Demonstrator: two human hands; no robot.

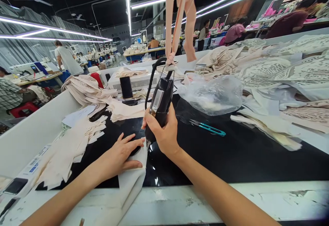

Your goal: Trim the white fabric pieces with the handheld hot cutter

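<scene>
My right hand (164,130) is wrapped round a black corded handheld electric tool (160,99), held upright with its narrow tip pointing down. Pale pink fabric strips (177,20) are knotted to the tool's top and run up out of view. The tip is at the edge of a pale cloth piece (135,181), which hangs over the table's front edge. My left hand (124,154) lies on that cloth with its fingers spread, just left of the tip. A dark object under the left fingers is mostly hidden.
Teal thread snips (209,128) lie on the black mat (200,161). Behind them is a clear plastic bag (213,94). Stacked pale fabric pieces (66,150) lie left, lace panels (269,71) right. A phone (126,87) leans on a white box (144,81). People work farther back.
</scene>
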